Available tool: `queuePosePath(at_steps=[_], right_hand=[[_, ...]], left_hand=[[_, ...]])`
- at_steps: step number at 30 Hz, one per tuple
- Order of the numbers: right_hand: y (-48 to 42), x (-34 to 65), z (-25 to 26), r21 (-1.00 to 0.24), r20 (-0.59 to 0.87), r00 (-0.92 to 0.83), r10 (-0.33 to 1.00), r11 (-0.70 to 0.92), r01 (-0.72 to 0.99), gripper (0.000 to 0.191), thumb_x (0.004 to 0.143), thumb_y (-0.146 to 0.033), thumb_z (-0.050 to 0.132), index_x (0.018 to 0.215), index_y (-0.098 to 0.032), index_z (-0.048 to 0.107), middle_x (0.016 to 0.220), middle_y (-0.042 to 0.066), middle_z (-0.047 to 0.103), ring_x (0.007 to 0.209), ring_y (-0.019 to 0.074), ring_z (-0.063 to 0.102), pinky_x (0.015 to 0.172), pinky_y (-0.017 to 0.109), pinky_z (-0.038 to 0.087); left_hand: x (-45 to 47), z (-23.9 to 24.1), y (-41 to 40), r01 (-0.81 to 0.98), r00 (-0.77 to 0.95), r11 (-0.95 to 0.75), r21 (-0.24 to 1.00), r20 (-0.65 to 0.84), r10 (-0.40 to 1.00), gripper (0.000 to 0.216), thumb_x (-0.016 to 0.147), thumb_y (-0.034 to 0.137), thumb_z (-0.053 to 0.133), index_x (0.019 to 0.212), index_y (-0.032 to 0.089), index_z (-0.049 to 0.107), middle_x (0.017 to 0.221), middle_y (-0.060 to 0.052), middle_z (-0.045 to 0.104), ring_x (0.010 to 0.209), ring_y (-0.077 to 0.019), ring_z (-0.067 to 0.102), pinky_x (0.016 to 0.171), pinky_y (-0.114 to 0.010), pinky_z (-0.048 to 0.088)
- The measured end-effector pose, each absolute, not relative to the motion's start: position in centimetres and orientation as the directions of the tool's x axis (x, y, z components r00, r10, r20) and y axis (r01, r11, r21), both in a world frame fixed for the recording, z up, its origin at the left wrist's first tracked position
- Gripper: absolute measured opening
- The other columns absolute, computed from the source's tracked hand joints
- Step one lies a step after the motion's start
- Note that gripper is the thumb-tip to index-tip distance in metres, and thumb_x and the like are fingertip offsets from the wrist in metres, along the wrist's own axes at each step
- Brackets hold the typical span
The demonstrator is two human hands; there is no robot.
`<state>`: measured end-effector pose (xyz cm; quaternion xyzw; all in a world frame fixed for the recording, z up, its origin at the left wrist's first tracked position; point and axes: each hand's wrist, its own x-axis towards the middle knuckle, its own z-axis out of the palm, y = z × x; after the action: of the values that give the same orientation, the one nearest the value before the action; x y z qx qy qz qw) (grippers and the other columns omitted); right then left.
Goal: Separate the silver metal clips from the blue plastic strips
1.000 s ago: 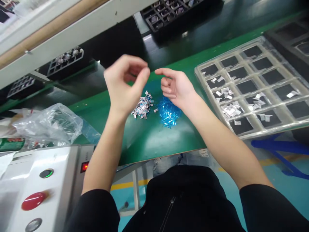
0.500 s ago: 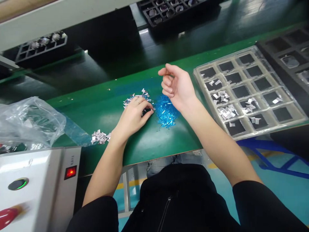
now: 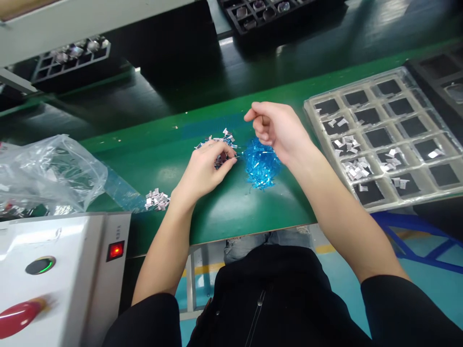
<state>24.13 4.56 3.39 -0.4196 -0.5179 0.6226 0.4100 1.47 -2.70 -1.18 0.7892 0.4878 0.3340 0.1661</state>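
My left hand (image 3: 204,171) rests on a heap of small silver pieces (image 3: 222,140) on the green bench (image 3: 217,212), its fingertips pinched on one of them. My right hand (image 3: 280,127) hovers just above a pile of blue film scraps (image 3: 261,166), fingers curled in a loose pinch; what it holds, if anything, I cannot make out. A second small heap of silver pieces (image 3: 156,200) lies to the left near the bench edge.
A clear compartment tray (image 3: 383,140) with silver pieces in several cells lies at the right. A crumpled clear plastic bag (image 3: 50,173) sits at the left above a white control box (image 3: 54,270) with a red lamp. Black part trays (image 3: 260,9) stand on the dark conveyor behind.
My left hand dropped from in front of me onto the silver heap and now pinches there. My right hand stayed raised over the blue scraps. The view shifted slightly.
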Motion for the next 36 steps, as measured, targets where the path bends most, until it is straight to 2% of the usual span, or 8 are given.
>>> queuePosePath(at_steps=[2,4,6,9,15,22,29,36], right_hand=[[4.2,24.0,3.4,-0.999,-0.028,-0.345,0.938,-0.012,0.048,0.026,0.102,-0.039,0.077,0.082,-0.024,0.068,0.077,0.001,0.061,0.068,0.0166,0.052,0.063,0.032,0.042],[3.8,24.0,3.5,-0.977,0.031,-0.428,0.903,0.118,0.178,0.017,0.097,-0.030,0.081,0.084,-0.023,0.072,0.086,0.003,0.072,0.080,0.0188,0.064,0.075,0.033,0.051],[3.6,24.2,3.6,-0.940,0.022,-0.535,0.845,0.200,0.277,0.011,0.094,-0.024,0.081,0.085,-0.022,0.075,0.091,0.004,0.078,0.090,0.0219,0.070,0.083,0.036,0.055],[3.5,24.4,3.8,-0.913,-0.048,-0.618,0.784,0.218,0.346,0.010,0.093,-0.020,0.079,0.083,-0.022,0.077,0.090,0.004,0.080,0.091,0.0239,0.072,0.082,0.038,0.056],[3.6,24.6,4.2,-0.941,-0.023,-0.578,0.815,0.178,0.288,0.011,0.088,-0.014,0.083,0.083,-0.023,0.078,0.089,0.004,0.081,0.089,0.0233,0.074,0.082,0.038,0.059],[4.1,24.7,3.4,-0.951,0.087,-0.561,0.823,0.237,0.201,0.011,0.083,-0.018,0.088,0.084,-0.022,0.078,0.085,0.002,0.077,0.087,0.0213,0.071,0.081,0.034,0.059],[4.3,24.8,3.2,-0.953,0.134,-0.630,0.765,0.273,0.129,0.007,0.080,-0.022,0.086,0.079,-0.023,0.080,0.081,0.002,0.077,0.078,0.0188,0.067,0.073,0.034,0.054],[4.3,25.3,3.8,-0.929,0.134,-0.566,0.814,0.302,0.215,0.005,0.084,-0.021,0.085,0.082,-0.022,0.080,0.086,0.003,0.080,0.084,0.0203,0.070,0.077,0.034,0.055]], left_hand=[[1.4,-0.9,-2.8,0.610,0.254,-0.460,0.645,0.390,0.885,0.005,0.099,0.031,0.079,0.096,0.028,0.076,0.097,-0.004,0.084,0.080,-0.0236,0.072,0.078,-0.039,0.055],[1.5,-0.7,-2.9,0.585,0.209,-0.469,0.662,0.436,0.876,0.007,0.097,0.031,0.082,0.092,0.027,0.078,0.092,-0.002,0.084,0.072,-0.0206,0.068,0.074,-0.037,0.054],[1.6,-0.6,-2.9,0.560,0.173,-0.485,0.672,0.478,0.861,0.011,0.096,0.034,0.085,0.090,0.027,0.079,0.091,-0.002,0.084,0.073,-0.0203,0.069,0.075,-0.036,0.056],[1.8,-0.5,-2.9,0.492,0.137,-0.502,0.711,0.506,0.851,0.016,0.095,0.038,0.091,0.089,0.026,0.082,0.091,-0.004,0.084,0.082,-0.0224,0.076,0.077,-0.036,0.060],[2.3,-0.4,-3.0,0.389,0.061,-0.433,0.813,0.447,0.893,0.030,0.090,0.052,0.100,0.093,0.025,0.088,0.094,-0.005,0.085,0.083,-0.0221,0.077,0.079,-0.037,0.067],[2.5,-1.0,-2.6,0.377,0.009,-0.474,0.796,0.508,0.861,0.039,0.090,0.059,0.101,0.095,0.022,0.090,0.092,-0.004,0.087,0.078,-0.0183,0.080,0.073,-0.029,0.067],[2.5,-1.4,-2.4,0.359,-0.003,-0.481,0.800,0.516,0.856,0.044,0.090,0.065,0.102,0.090,0.022,0.089,0.087,-0.004,0.086,0.075,-0.0176,0.079,0.073,-0.029,0.067],[2.5,-1.2,-2.3,0.330,-0.018,-0.483,0.811,0.517,0.856,0.039,0.091,0.058,0.103,0.089,0.022,0.088,0.087,-0.004,0.086,0.076,-0.0175,0.080,0.074,-0.029,0.067]])
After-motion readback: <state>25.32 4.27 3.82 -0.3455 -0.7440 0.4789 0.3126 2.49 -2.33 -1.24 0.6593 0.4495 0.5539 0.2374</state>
